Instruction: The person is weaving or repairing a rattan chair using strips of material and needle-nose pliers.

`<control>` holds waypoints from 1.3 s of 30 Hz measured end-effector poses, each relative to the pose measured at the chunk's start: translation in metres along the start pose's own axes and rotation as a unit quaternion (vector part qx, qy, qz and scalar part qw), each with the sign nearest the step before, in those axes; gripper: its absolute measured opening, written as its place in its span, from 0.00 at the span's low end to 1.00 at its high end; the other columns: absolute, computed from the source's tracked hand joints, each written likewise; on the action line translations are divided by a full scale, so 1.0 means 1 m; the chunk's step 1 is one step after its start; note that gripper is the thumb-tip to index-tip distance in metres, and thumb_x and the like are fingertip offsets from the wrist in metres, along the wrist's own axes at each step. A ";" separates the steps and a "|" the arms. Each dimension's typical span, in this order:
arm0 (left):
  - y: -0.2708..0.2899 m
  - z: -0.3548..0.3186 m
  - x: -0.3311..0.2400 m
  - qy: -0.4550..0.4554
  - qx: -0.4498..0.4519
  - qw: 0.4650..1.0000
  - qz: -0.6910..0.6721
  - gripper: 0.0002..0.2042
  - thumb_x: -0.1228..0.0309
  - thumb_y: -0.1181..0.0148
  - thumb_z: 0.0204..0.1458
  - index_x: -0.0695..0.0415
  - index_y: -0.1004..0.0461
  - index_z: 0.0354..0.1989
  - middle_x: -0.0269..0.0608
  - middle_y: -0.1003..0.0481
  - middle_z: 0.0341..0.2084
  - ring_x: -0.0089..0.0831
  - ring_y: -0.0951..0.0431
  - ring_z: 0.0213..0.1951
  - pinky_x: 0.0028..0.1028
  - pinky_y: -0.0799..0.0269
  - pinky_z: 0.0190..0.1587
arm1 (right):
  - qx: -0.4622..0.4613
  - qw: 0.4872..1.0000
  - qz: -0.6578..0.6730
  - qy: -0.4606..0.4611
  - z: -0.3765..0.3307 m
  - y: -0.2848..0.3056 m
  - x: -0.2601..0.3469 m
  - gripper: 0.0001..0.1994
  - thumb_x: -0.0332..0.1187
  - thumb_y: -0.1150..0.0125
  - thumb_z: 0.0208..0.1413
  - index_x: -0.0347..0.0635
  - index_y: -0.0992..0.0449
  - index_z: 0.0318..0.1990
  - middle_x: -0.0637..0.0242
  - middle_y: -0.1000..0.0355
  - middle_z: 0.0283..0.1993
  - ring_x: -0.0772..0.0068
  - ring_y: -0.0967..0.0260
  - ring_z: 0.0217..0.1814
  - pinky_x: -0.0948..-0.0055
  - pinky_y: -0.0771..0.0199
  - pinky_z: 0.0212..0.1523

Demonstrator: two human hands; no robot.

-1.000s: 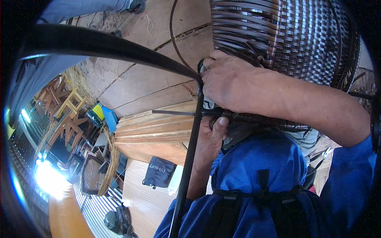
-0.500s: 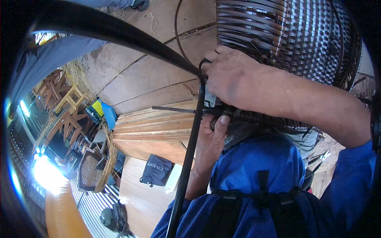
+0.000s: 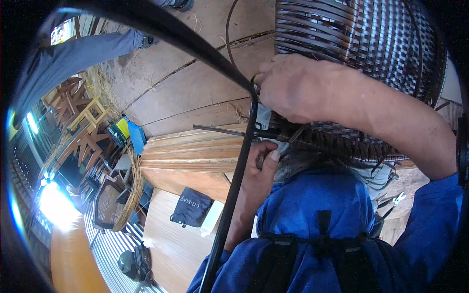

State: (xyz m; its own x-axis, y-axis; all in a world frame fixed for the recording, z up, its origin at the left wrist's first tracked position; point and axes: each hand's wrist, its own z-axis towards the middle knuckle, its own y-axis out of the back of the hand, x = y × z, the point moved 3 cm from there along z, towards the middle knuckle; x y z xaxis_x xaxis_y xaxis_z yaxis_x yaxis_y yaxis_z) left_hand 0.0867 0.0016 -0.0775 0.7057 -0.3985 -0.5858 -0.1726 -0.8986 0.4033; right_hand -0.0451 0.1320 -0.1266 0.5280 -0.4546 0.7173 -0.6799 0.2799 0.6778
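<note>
1. Plainly, pale lettering marks the dark pouch (image 3: 191, 207) near the upper edge of the light wood panel (image 3: 171, 244), beside a whitish packet (image 3: 211, 218).
2. Since half a second ago, the right hand (image 3: 286, 88) and its forearm have risen slightly, baring more of the wrapped edge (image 3: 342, 145) below; the dark loop by the left thumb has gone from view.
3. The right hand bends closed beside the corner of the black frame (image 3: 238, 183); its fingertips are hidden, so I cannot tell its grip. The left hand (image 3: 261, 163) curls beneath, thumb against fingers; whether it pinches anything, I cannot tell.
4. The woven brown piece (image 3: 391, 58) stands at the upper right, over the plank floor (image 3: 190, 93).
5. Stacked wood (image 3: 190, 151) borders the panel's upper edge; wooden stools (image 3: 88, 146) crowd the floor's left edge.
</note>
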 end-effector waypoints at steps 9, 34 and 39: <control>-0.005 -0.020 -0.022 -0.197 -0.108 0.971 0.085 0.07 0.77 0.48 0.55 0.62 0.28 0.42 0.39 0.24 0.33 0.20 0.27 0.31 0.20 0.30 0.36 | 0.087 0.996 -0.003 0.037 -0.003 0.047 -0.009 0.10 0.35 0.40 0.48 0.40 0.20 0.35 0.59 0.23 0.34 0.58 0.27 0.37 0.63 0.27 0.37; -0.030 0.012 -0.038 -0.164 -0.081 0.983 0.001 0.05 0.74 0.49 0.56 0.61 0.33 0.38 0.37 0.27 0.30 0.20 0.30 0.30 0.20 0.33 0.35 | 0.061 0.996 0.065 0.011 -0.011 0.058 -0.004 0.08 0.34 0.38 0.45 0.41 0.19 0.31 0.59 0.24 0.27 0.63 0.25 0.30 0.66 0.26 0.31; -0.033 0.015 -0.040 -0.134 -0.116 0.984 0.008 0.05 0.80 0.50 0.54 0.61 0.34 0.39 0.39 0.27 0.30 0.24 0.28 0.35 0.23 0.31 0.41 | 0.063 0.996 0.058 0.019 -0.011 0.059 -0.004 0.08 0.33 0.40 0.46 0.41 0.19 0.32 0.57 0.24 0.27 0.61 0.25 0.30 0.65 0.26 0.31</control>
State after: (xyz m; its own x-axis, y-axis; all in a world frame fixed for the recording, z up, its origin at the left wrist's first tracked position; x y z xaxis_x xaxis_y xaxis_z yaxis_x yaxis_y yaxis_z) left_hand 0.0538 0.0445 -0.0782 0.4916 -0.4748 -0.7300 0.0017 -0.8377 0.5461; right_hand -0.0816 0.1600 -0.0880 0.4595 -0.3916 0.7972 -0.7949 0.2191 0.5658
